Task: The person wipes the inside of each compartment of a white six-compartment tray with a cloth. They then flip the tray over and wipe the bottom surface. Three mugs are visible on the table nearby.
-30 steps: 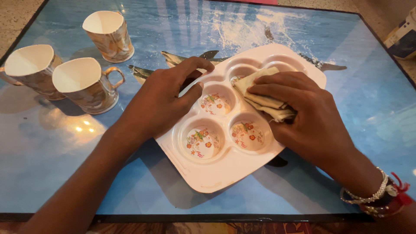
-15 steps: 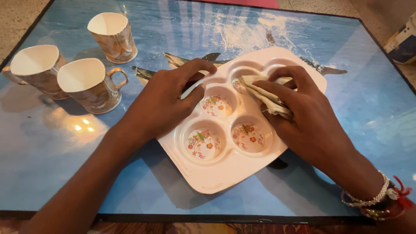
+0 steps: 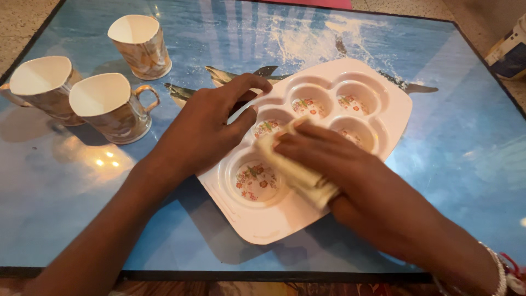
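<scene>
A pale pink tray (image 3: 395,104) with several round cups, each with flower prints, lies on the table. My left hand (image 3: 205,129) presses flat on its left edge, thumb on the rim. My right hand (image 3: 329,156) holds a folded cream cloth (image 3: 293,171) against the tray's middle cups, over the lower right one. The lower left cup (image 3: 255,178) and the three far cups show uncovered.
Three marbled cups with gold handles (image 3: 112,107) (image 3: 41,87) (image 3: 139,44) stand at the table's left. The table top (image 3: 466,142) has a glossy blue dolphin picture and a dark edge. A box (image 3: 509,49) sits on the floor at right.
My right hand with the cloth has slid from the tray's far cups toward me to the middle and lower right cups. My left hand has stayed put on the tray.
</scene>
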